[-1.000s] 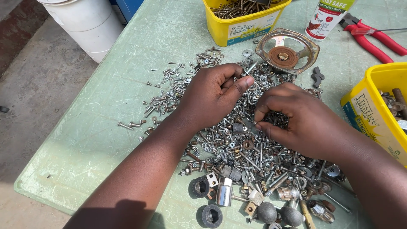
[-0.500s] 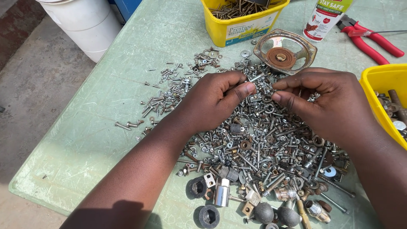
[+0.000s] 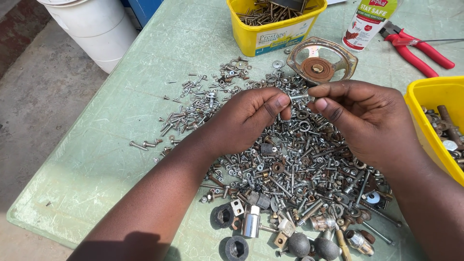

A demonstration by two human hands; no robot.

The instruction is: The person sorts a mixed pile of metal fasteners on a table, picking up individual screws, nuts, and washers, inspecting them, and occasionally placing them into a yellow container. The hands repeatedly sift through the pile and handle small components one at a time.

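- Both hands have come up off the pile of screws, nuts and washers (image 3: 290, 169) and now meet above it.
- The left hand (image 3: 251, 121) and right hand (image 3: 367, 121) each pinch one end of a small silver bolt (image 3: 299, 97), held level between the fingertips.
- A nut may sit on it; too small to tell.
- So picking has given way to working one piece, above the green surface (image 3: 96, 145).

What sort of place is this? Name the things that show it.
Probably a workshop or repair bench, possibly outdoors. A worn green table carries a heap of loose screws, nuts and bolts, yellow tubs hold more hardware, and red pliers lie nearby. Both hands, left hand and right hand, pinch one small bolt.
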